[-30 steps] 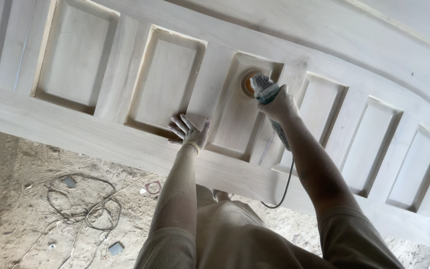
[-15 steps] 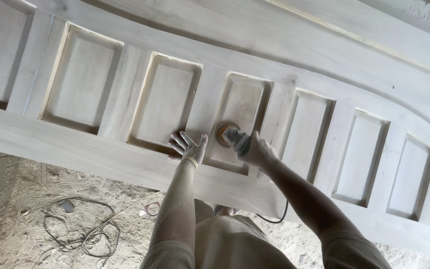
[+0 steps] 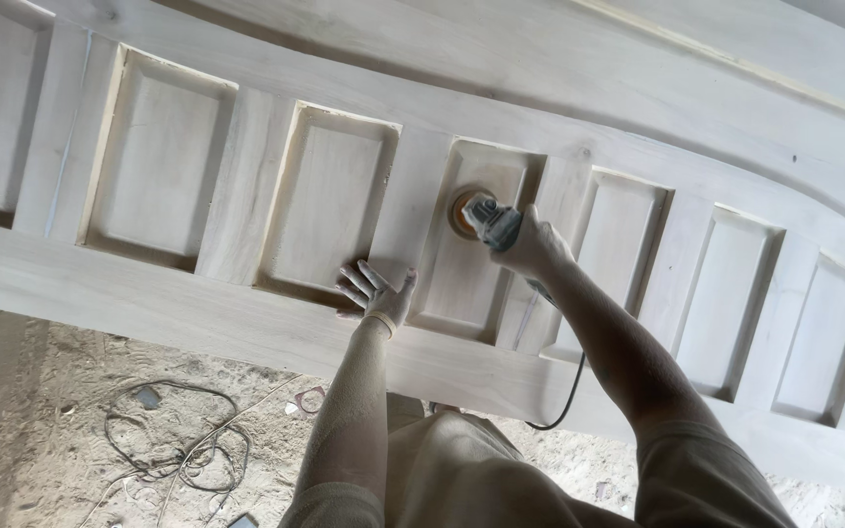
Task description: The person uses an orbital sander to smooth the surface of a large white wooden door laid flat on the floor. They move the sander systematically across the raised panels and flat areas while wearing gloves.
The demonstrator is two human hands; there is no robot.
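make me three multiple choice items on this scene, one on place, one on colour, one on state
1. Where does the sander sit?
A. in a recessed panel of the door
B. on the sandy ground
C. on the person's lap

2. What colour is the sanding disc's rim?
A. blue
B. orange
C. black

3. How is the left hand?
A. closed in a fist
B. open with fingers spread, flat on the door
C. gripping the cord

Answers:
1 A, the disc lies in the upper part of the panel just right of the left hand.
2 B, an orange edge shows around the disc.
3 B, the fingers fan out on the wood, while the right hand grips the sander.
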